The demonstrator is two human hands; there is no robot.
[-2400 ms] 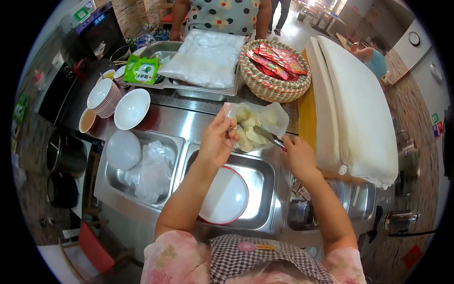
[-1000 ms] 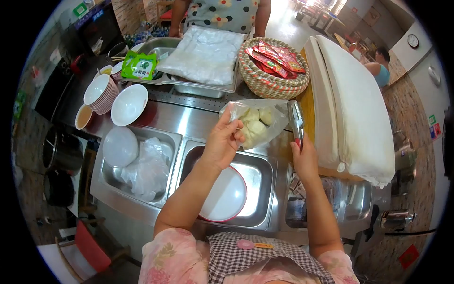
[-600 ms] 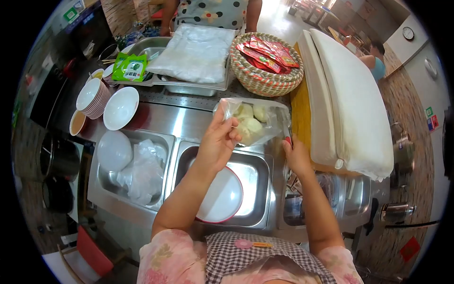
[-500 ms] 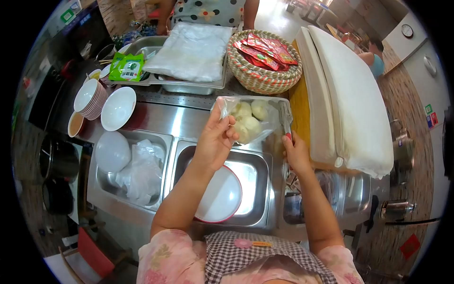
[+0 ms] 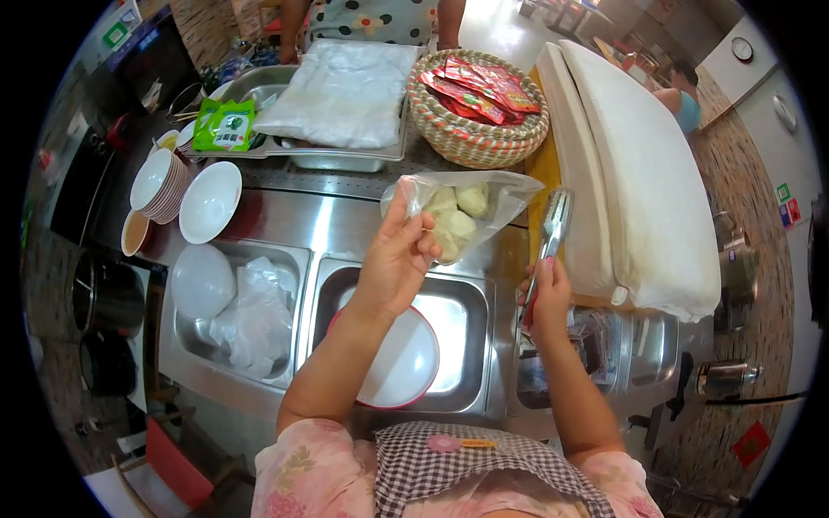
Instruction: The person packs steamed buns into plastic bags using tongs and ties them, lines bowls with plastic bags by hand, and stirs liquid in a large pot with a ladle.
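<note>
My left hand (image 5: 399, 259) grips the near-left edge of a clear plastic bag (image 5: 508, 194) above the counter. Several pale round buns (image 5: 452, 231) lie inside the bag. To its right, my right hand (image 5: 547, 298) is closed around metal tongs (image 5: 555, 220) with red on the handle. The tongs point up and away, their tips apart from the bag and beside a thick white cloth cover (image 5: 635, 173). Nothing shows between the tong tips.
A woven basket (image 5: 479, 147) of red packets stands behind the bag. Left of it are a tray (image 5: 345, 161) with a stack of clear bags, a green packet (image 5: 223, 126) and stacked bowls (image 5: 154, 186). A white round lid (image 5: 401, 358) lies in the sink below. Another person stands across the counter.
My right hand has drawn the tongs out of the bag mouth to the right, tips now beside the white cover. The left hand keeps the bag in nearly the same place.
</note>
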